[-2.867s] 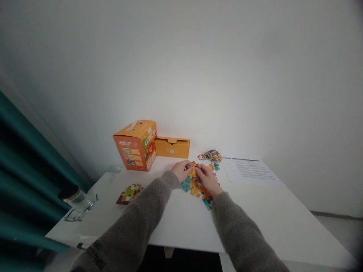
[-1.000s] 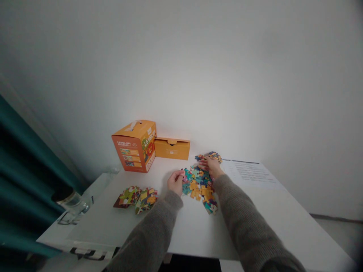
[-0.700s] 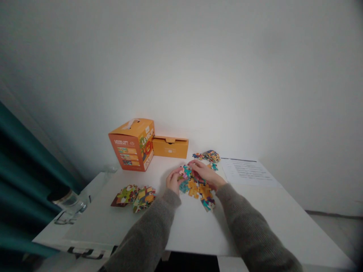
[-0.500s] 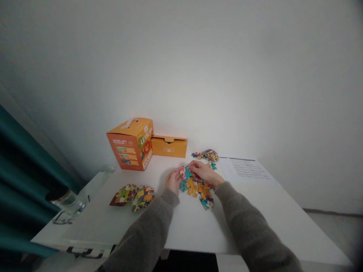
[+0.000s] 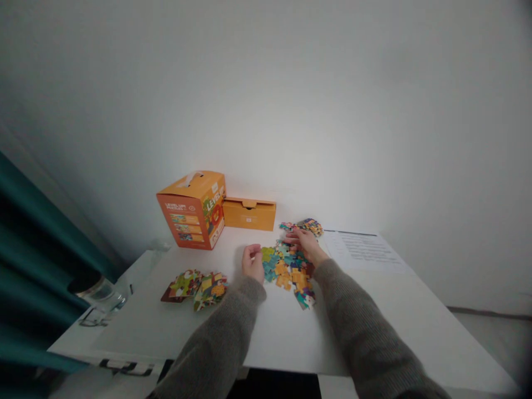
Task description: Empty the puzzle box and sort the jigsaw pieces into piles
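A partly joined jigsaw puzzle (image 5: 283, 275) in orange, teal and green lies flat on the white table (image 5: 291, 338). My left hand (image 5: 253, 265) is at its left edge, beside a green piece (image 5: 267, 254), with the fingers curled in. Whether a small piece is between those fingers is hidden. My right hand (image 5: 306, 244) reaches over the puzzle's upper right part, fingers stretched and a little apart, and covers some pieces. Just beyond its fingertips lies a heap of loose puzzle pieces (image 5: 312, 226).
Two stacks of pieces, one green (image 5: 185, 284) and one mixed (image 5: 211, 290), lie at left. Behind stand an orange puzzle box (image 5: 190, 216) and a low orange carton (image 5: 249, 215). A printed sheet (image 5: 361, 249) lies right, a glass jar (image 5: 100, 292) far left.
My hands have moved apart. The left drew slightly back from the puzzle, its fingers curled; the right shifted right and away from me, its fingers loosened. More of the puzzle's upper left shows.
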`<state>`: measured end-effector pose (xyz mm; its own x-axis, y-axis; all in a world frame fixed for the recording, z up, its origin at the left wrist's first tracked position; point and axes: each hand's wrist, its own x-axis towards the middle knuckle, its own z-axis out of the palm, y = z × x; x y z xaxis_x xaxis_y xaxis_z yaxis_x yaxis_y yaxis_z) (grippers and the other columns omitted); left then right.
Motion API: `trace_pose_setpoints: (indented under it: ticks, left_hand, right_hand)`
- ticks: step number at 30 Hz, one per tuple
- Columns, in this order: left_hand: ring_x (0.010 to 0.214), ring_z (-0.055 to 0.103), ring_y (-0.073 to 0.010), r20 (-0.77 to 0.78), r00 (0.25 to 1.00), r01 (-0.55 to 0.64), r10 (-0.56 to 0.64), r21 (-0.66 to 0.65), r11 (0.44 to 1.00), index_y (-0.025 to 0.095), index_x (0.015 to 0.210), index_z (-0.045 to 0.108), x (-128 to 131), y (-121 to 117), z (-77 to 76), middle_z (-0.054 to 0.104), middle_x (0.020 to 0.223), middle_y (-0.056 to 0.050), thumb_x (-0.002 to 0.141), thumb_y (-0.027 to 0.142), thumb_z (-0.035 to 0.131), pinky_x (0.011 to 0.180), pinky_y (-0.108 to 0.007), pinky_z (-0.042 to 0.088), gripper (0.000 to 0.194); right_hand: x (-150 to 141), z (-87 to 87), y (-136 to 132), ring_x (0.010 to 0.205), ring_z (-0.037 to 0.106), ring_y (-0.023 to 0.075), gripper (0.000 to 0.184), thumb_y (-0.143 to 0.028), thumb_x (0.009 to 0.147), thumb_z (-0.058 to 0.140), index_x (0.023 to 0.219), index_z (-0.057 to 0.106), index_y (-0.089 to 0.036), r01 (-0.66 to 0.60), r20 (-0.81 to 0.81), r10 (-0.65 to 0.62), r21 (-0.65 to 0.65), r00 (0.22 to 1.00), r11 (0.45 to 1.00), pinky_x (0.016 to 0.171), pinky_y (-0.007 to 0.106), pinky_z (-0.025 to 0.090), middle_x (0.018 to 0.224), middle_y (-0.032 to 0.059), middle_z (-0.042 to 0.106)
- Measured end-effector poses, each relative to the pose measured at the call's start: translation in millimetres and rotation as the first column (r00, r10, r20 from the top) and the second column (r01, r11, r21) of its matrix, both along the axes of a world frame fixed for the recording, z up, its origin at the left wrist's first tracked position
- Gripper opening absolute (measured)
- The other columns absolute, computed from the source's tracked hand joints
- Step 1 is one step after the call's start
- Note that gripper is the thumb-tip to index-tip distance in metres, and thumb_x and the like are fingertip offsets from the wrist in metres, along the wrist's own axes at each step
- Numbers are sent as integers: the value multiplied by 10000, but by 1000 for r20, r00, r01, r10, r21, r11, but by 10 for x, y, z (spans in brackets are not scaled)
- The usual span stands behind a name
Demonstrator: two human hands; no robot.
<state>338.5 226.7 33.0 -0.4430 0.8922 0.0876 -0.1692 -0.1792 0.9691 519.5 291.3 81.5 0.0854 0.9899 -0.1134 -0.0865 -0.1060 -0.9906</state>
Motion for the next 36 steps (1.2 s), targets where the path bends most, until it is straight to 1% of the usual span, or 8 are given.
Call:
trace_pose_setpoints:
  ticks: [4,8,12,15,20,31,34,36]
  left_hand:
    - [830,602,-160,-97,995,-11,16,56,998,206,889,610,29,-56,49,638,870,-25,735,178,543,759,-273,472,169]
    - [881,609,-190,-370,928,84,-29,135,987,212,929,606,66,-186,114,638,915,-49,768,149,517,794,-315,476,194]
    - [1082,555,-278,-778,628,167,-14,117,979,225,1017,642,66,-290,139,632,1062,-99,748,131,554,963,-436,420,298]
    - [1264,442,-356,-914,404,168,-37,35,985,228,1180,631,43,-297,107,549,1323,-147,763,183,585,1045,-520,335,422]
    - [1293,427,-337,-955,271,191,-122,-71,979,227,1295,571,-3,-267,47,518,1384,-138,851,297,557,1087,-499,300,450]
    - [1023,517,-234,-961,243,270,-135,-66,960,202,963,591,-97,-293,116,583,1029,-68,846,218,604,920,-365,432,118]
    - [996,529,-220,-947,296,310,-123,-27,950,204,936,592,-106,-291,97,577,1001,-59,815,128,592,909,-356,443,143]
    - [988,540,-212,-913,394,332,-109,31,943,206,919,592,-104,-277,77,567,987,-53,794,113,602,906,-351,454,156]
  right_hand:
    - [-45,-20,-176,565,609,145,122,-263,817,590,930,598,-218,-70,320,11,175,947,982,493,232,465,693,-3,664]
    - [-102,-28,-492,717,613,171,151,-261,848,523,888,664,-225,-258,585,-20,387,810,885,700,289,477,767,4,679]
    - [-129,-84,-757,778,611,197,207,-264,879,478,929,674,-226,-215,581,-105,454,807,865,751,312,453,837,21,690]
    - [-127,-136,-850,771,609,203,217,-252,882,467,939,674,-226,-212,582,-110,457,806,864,749,316,446,827,25,688]
    - [-115,-188,-858,742,608,201,227,-250,887,452,944,668,-212,-224,609,-112,447,785,866,738,317,448,800,28,680]
    - [-153,-192,-912,682,598,194,238,-265,914,419,941,647,-203,-247,633,-116,455,765,856,658,297,447,725,16,645]
    - [-170,-189,-935,686,595,192,240,-259,918,420,952,651,-204,-251,631,-121,468,766,848,671,298,444,736,19,648]
    - [-180,-199,-946,673,589,191,244,-258,919,422,962,657,-206,-248,631,-123,466,766,849,663,298,439,737,20,649]
